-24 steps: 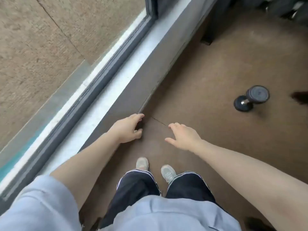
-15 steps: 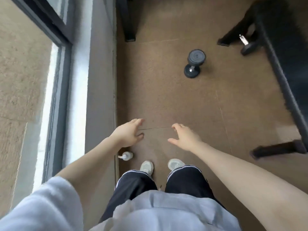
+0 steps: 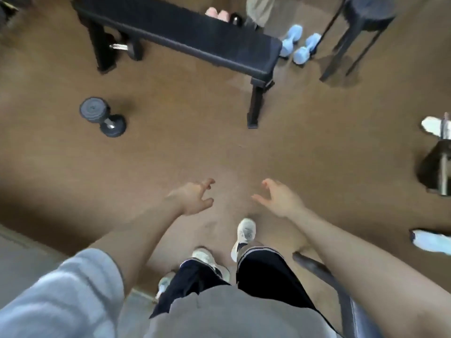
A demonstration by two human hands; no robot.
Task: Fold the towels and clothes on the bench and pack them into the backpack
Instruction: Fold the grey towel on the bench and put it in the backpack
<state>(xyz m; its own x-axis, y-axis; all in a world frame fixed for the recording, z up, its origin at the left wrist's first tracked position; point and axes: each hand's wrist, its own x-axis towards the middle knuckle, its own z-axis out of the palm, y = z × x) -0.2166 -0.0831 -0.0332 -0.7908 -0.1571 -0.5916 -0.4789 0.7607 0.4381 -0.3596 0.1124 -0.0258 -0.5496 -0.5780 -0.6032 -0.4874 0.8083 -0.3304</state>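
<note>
A long black padded bench (image 3: 185,37) stands across the top of the view, and its visible top is bare. No towels, clothes or backpack can be made out. My left hand (image 3: 194,197) and my right hand (image 3: 280,197) hover in front of me above the brown floor, both with fingers spread and nothing in them. They are well short of the bench. My feet in pale sneakers (image 3: 245,234) show below the hands. The frame is blurred by motion.
A dark dumbbell (image 3: 102,117) lies on the floor at left. Light blue dumbbells (image 3: 301,45) sit beyond the bench's right end, beside a dark stool (image 3: 356,25). A black weight stand (image 3: 439,167) and white shoes (image 3: 432,241) are at the right edge.
The view has swung right, away from the window and ledge, bringing the bench into sight ahead. Both hands stay raised and apart, holding nothing. My right foot has stepped forward.
</note>
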